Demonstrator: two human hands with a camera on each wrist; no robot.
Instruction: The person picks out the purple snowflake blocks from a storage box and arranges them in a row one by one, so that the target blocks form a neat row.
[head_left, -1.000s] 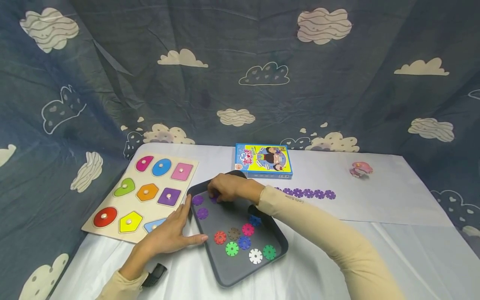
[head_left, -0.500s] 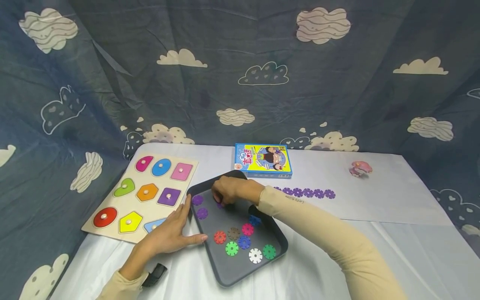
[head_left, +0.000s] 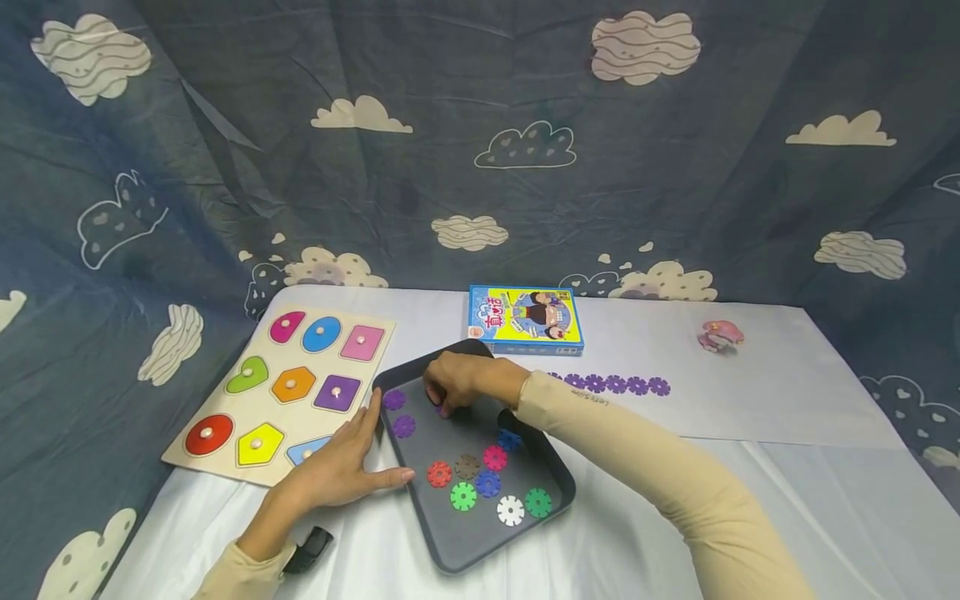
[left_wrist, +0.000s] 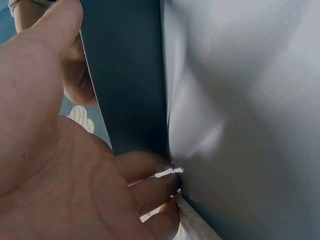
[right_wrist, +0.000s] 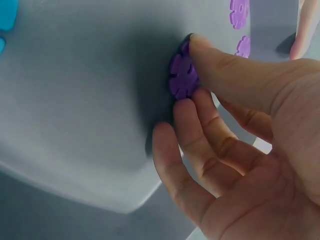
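Note:
My right hand [head_left: 459, 379] is inside the dark grey tray [head_left: 444, 533], near its far end. In the right wrist view its thumb and fingers pinch a purple notched disc [right_wrist: 183, 76], tilted up on edge over the tray floor. Two more purple discs [head_left: 403, 426] lie by the tray's left wall. Along the outside of that wall rests my left hand [head_left: 337, 467], its fingers extended against the tray. Loose discs in several colours, such as a white disc [head_left: 511, 510] and a red disc [head_left: 439, 474], lie in the tray's near half.
A shape puzzle board [head_left: 281, 425] lies left of the tray. Behind it is a blue and yellow box [head_left: 527, 321]. A row of purple discs [head_left: 616, 384] runs across the table, partly hidden by the right arm. A small pink toy [head_left: 721, 335] stands farther right.
The right hand has shifted slightly right and nearer within the tray, with the purple disc. My left hand has stayed against the tray wall.

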